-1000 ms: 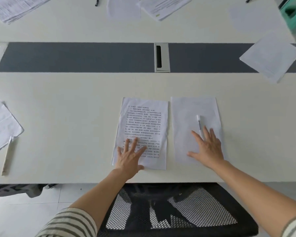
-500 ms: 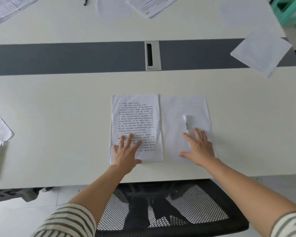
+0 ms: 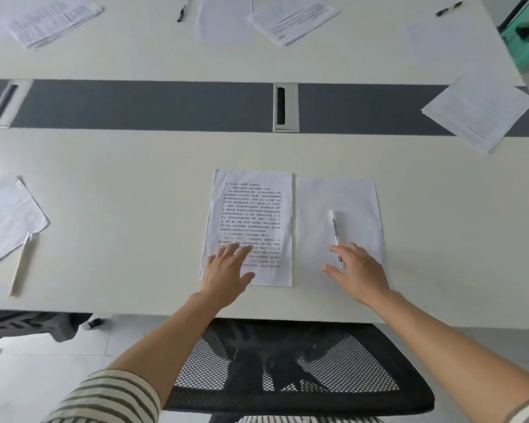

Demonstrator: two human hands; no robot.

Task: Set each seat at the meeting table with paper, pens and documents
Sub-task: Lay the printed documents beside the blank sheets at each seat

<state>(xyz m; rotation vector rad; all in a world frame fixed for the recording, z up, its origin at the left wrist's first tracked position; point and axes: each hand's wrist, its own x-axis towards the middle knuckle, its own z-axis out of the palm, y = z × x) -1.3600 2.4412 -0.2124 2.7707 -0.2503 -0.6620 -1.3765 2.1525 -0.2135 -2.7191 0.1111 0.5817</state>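
Observation:
A printed document (image 3: 251, 215) lies on the white table (image 3: 119, 184) in front of me, and a blank sheet (image 3: 339, 203) lies flush to its right. A white pen (image 3: 335, 228) rests lengthwise on the blank sheet. My left hand (image 3: 226, 270) is over the document's lower left corner with its fingers straight and spread. My right hand (image 3: 359, 270) is flat over the blank sheet's lower part, fingers straight, just beside the pen's near end. Neither hand holds anything.
A black mesh chair back (image 3: 287, 367) stands below the table edge. At the left lie a paper (image 3: 6, 218) and a pen (image 3: 22, 264). More sheets (image 3: 480, 111) lie at the right, and papers (image 3: 293, 16) with pens (image 3: 182, 9) at the far side. A grey strip (image 3: 150, 105) holds a cable port (image 3: 286, 106).
The document and the blank sheet now lie straighter and side by side. Both hands have drawn back a little toward the table edge, and the left hand looks blurred with motion.

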